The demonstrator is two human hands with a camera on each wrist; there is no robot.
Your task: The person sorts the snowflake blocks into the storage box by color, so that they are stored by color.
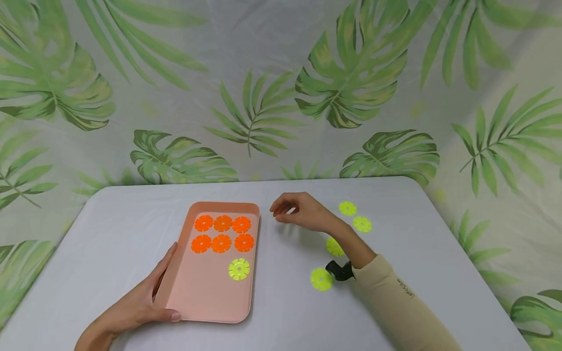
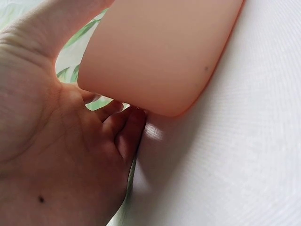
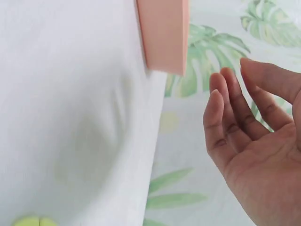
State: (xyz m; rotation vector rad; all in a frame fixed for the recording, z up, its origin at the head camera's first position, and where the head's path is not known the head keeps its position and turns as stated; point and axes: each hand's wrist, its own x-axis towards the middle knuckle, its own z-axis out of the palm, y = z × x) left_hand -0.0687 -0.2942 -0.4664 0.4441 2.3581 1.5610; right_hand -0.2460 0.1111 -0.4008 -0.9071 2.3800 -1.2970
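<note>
Head, tray: we see the pink tray [image 1: 210, 292] lying flat on the white table [image 1: 110, 229], left of centre
Head, left hand: our left hand [image 1: 145, 302] grips the tray's near left corner, thumb along the front rim, fingers up the left wall
Head, in the tray: six orange discs [image 1: 222, 232] sit in two rows of three at the far end; one yellow disc [image 1: 239, 269] lies just below them, near the right wall
Head, right hand: our right hand [image 1: 298, 212] hovers just right of the tray's far corner, fingers loosely bent, holding nothing
Head, around: four loose yellow discs [image 1: 321, 279] lie on the table about the right forearm; one is partly hidden by the wrist
Head, room: bare table lies left of the tray and along the near edge
Left wrist: fingers curl under the tray [image 2: 160, 56] corner, lifting it slightly off the cloth
Right wrist: open palm [image 3: 263, 155], fingers relaxed; tray's end [image 3: 164, 33] beyond them, apart
</note>
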